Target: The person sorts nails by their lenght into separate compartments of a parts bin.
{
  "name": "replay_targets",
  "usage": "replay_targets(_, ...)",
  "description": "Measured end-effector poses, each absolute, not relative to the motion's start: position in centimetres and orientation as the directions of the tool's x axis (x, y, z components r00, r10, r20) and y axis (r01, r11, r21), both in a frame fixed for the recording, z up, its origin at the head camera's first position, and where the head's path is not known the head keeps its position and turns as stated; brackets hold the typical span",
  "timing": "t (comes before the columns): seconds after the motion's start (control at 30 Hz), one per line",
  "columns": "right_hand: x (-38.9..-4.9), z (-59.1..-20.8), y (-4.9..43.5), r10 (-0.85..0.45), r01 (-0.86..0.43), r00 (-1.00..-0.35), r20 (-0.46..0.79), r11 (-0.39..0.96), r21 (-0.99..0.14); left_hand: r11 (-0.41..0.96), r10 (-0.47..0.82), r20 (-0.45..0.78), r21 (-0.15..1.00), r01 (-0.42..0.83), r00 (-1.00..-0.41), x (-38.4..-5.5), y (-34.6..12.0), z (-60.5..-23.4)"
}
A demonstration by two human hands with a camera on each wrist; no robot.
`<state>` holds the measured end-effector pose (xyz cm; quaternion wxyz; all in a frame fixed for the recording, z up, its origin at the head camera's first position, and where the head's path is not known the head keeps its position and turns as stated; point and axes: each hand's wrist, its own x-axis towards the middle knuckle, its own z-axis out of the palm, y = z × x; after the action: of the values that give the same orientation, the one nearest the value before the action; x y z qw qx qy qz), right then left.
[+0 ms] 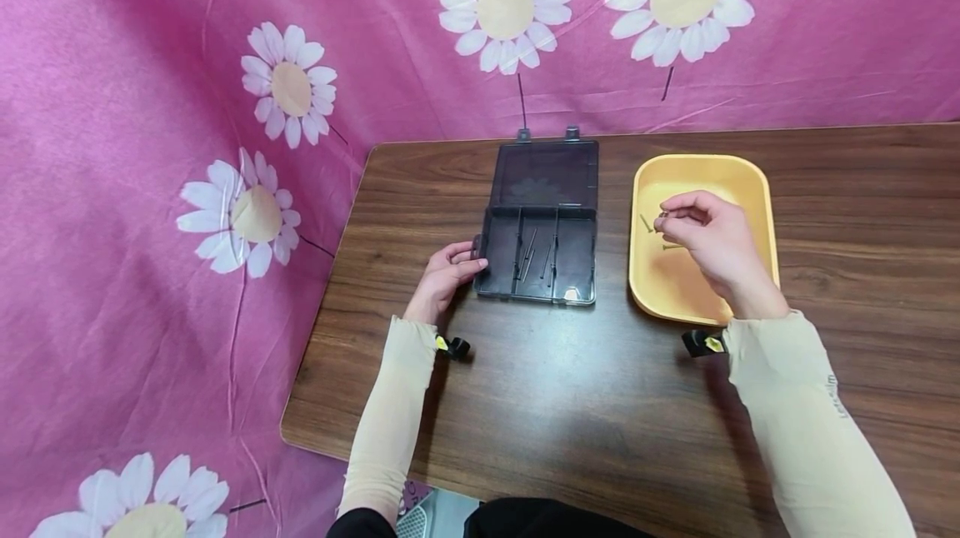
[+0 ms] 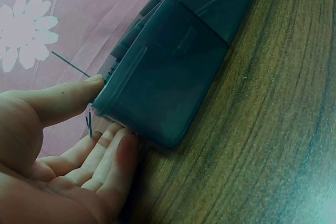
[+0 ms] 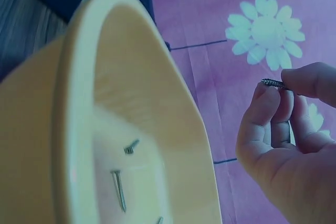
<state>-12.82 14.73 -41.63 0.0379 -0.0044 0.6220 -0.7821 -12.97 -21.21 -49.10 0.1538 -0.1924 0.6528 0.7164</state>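
A dark see-through compartment box [image 1: 573, 255] lies with its lid [image 1: 547, 176] folded back. Several thin metal nails or screws [image 1: 528, 255] lie in its middle compartment. My left hand [image 1: 447, 276] grips the box's left side, thumb at the rim and fingers lower down, as the left wrist view shows. Over the yellow tub [image 1: 651, 296], my right hand [image 1: 712, 242] pinches a small threaded screw [image 3: 273, 83] between thumb and fingertips. On the tub's floor are a short screw [image 3: 131, 147], a longer one [image 3: 119, 192] and the tip of another piece.
Both containers stand on a brown wooden table [image 1: 525, 413], the tub to the right of the box. A pink cloth [image 1: 390, 38] with daisies hangs behind and to the left. A black wrist camera [image 1: 453, 347] sits at the left cuff, another [image 1: 699, 344] at the right.
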Motion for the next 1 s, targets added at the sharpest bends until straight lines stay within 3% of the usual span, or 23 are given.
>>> replay_targets(0.5,-13.7,-42.0,10.9,-0.11,0.119,-0.989,-0.099,-0.191,-0.974,-0.093,-0.042,-0.483,0.873,-0.478,-0.874,-13.0,-21.2,-49.4)
replay_targets(1.0,-14.6,-42.9,7.7,-0.135,0.156,-0.98,-0.149,-0.045,-0.987,-0.087,-0.032,-0.467,0.882,-0.463,-0.883,-13.1,-21.3,-49.6)
